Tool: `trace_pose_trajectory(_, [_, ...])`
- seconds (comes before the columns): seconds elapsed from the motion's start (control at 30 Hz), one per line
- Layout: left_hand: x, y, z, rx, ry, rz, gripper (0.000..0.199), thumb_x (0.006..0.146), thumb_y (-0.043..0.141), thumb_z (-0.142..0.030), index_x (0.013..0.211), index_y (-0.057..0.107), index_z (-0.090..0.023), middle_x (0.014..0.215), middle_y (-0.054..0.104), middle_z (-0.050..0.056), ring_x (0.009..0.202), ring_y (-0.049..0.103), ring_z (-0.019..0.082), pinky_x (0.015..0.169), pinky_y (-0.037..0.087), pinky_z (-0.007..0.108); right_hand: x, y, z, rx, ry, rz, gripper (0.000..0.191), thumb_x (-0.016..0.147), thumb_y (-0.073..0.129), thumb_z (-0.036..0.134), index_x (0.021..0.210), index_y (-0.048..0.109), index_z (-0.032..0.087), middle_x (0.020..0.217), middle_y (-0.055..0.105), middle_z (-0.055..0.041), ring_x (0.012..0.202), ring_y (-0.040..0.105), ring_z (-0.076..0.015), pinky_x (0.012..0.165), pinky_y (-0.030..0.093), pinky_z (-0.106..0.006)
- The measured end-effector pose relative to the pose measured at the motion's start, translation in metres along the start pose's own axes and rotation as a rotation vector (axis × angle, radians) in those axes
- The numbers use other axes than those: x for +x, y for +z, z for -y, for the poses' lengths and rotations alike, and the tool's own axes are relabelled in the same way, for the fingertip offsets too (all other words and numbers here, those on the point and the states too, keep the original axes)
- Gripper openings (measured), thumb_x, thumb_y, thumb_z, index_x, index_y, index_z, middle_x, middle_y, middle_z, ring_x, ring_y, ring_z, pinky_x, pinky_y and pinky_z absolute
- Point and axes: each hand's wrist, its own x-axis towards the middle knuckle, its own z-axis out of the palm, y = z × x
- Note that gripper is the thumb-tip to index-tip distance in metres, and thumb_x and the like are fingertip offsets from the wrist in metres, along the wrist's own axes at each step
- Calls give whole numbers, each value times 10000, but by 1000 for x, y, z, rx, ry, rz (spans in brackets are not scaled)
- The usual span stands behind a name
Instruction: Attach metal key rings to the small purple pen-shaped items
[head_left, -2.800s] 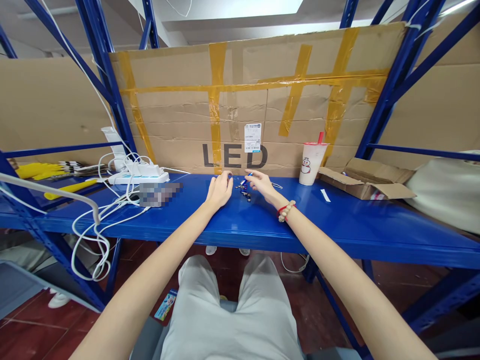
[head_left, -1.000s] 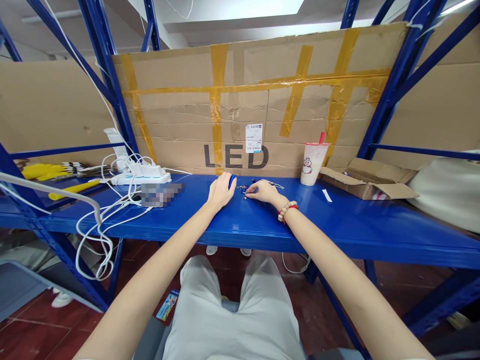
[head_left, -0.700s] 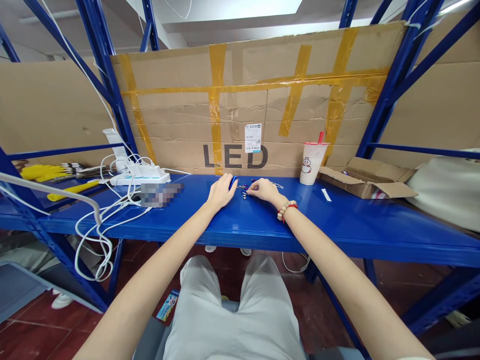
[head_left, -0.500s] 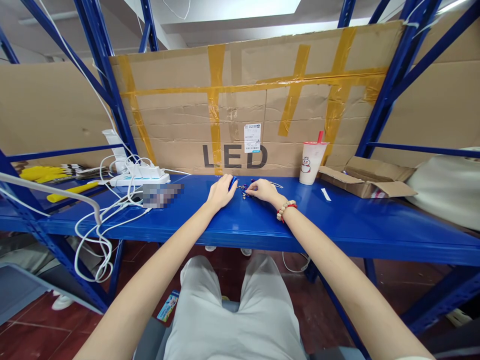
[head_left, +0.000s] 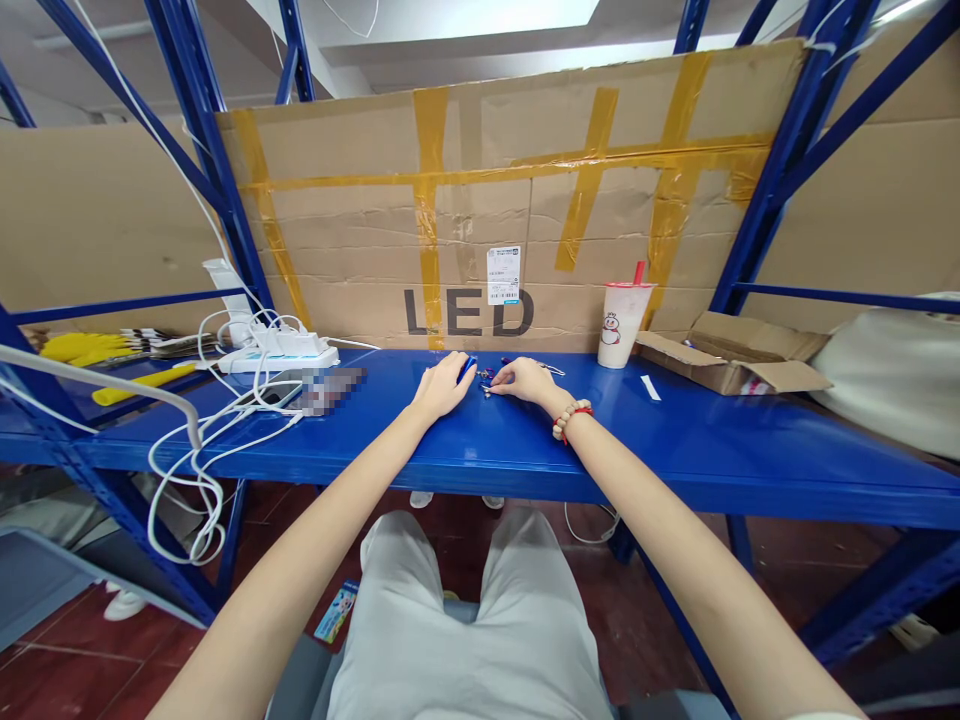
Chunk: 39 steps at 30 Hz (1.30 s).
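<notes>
My left hand [head_left: 444, 386] rests on the blue tabletop with its fingers curled around a shiny blue object [head_left: 466, 368], mostly hidden by the hand. Opposite it, my right hand [head_left: 525, 380] pinches at a cluster of small metal pieces [head_left: 486, 388] between thumb and fingertips. The pieces are silvery with dark blue parts, too small to name, and lie in the narrow gap between both hands. A thin pale loop [head_left: 555, 370] sticks out behind my right hand.
A white cup [head_left: 624, 325] with a red straw, a paper strip [head_left: 650, 388] and an open cardboard box [head_left: 739, 352] stand to the right. Tangled white cables [head_left: 199, 480] and a power strip [head_left: 281, 357] lie left. A cardboard wall [head_left: 360, 240] closes off the back.
My right fingertips have shifted slightly on the small metal pieces. My left hand stays almost still around the blue object.
</notes>
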Motion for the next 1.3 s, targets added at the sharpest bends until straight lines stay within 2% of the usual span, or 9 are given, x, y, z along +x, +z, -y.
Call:
trace_pose_trajectory(0.13, [0, 2, 2, -28, 46, 43, 269, 901, 314, -352, 992, 515, -199, 1028, 580, 43, 969, 547, 170, 791, 445, 266, -1, -1, 1, -28, 8, -18, 151, 721, 647, 299, 836, 697, 215, 807, 702, 6, 747, 630, -126, 558, 410, -194])
trace_pose_trajectory(0.33, [1, 4, 4, -28, 58, 69, 265, 894, 336, -362, 976, 531, -202, 992, 578, 35, 944, 553, 165, 778, 454, 258, -3, -3, 4, -89, 27, -21, 138, 724, 645, 287, 837, 699, 229, 841, 701, 6, 777, 627, -139, 564, 407, -206])
trace_pose_trajectory(0.53, [1, 3, 3, -16, 75, 82, 289, 897, 315, -372, 919, 538, -191, 931, 577, 36, 894, 559, 167, 747, 459, 268, -4, -4, 6, -140, 46, -8, 136, 741, 629, 327, 823, 705, 249, 850, 698, 7, 820, 621, -150, 588, 406, -212])
trace_pose_trajectory(0.7, [1, 4, 5, -32, 87, 85, 296, 898, 308, -373, 956, 538, -195, 973, 579, 38, 920, 555, 168, 778, 457, 273, -6, -4, 8, -154, 53, -21, 171, 782, 575, 364, 805, 708, 260, 842, 698, 4, 798, 619, -159, 576, 395, -223])
trace_pose_trajectory(0.77, [1, 5, 6, -36, 88, 89, 296, 897, 312, -372, 969, 538, -194, 984, 580, 40, 930, 556, 171, 786, 458, 277, -6, -4, 9, -161, 37, -61, 179, 780, 572, 368, 793, 710, 254, 822, 698, -2, 783, 616, -166, 578, 393, -233])
trace_pose_trajectory(0.87, [1, 6, 7, -40, 92, 86, 303, 895, 317, -380, 979, 538, -190, 982, 583, 44, 933, 558, 175, 793, 460, 284, -6, -3, 11, -126, -10, -233, 196, 784, 562, 371, 802, 710, 243, 841, 690, -15, 757, 603, -164, 589, 397, -240])
trace_pose_trajectory(1.0, [1, 7, 7, -35, 87, 100, 324, 892, 311, -400, 977, 545, -192, 981, 585, 51, 925, 563, 181, 795, 463, 299, -2, -1, 15, 85, -88, -426, 229, 787, 550, 384, 815, 706, 219, 839, 680, -20, 667, 575, -126, 577, 408, -222])
trace_pose_trajectory(1.13, [1, 5, 4, -41, 86, 125, 330, 895, 305, -394, 1000, 540, -187, 1005, 592, 58, 951, 557, 184, 828, 455, 309, 2, 3, 17, 216, -187, -435, 211, 756, 586, 359, 795, 709, 191, 798, 681, -26, 635, 557, -117, 590, 422, -215])
trace_pose_trajectory(1.3, [0, 2, 2, -53, 77, 140, 324, 896, 310, -383, 1021, 533, -184, 1037, 592, 60, 975, 552, 185, 857, 443, 316, 2, 4, 17, 286, -190, -406, 238, 751, 579, 361, 818, 709, 173, 800, 687, -44, 639, 571, -130, 607, 442, -225])
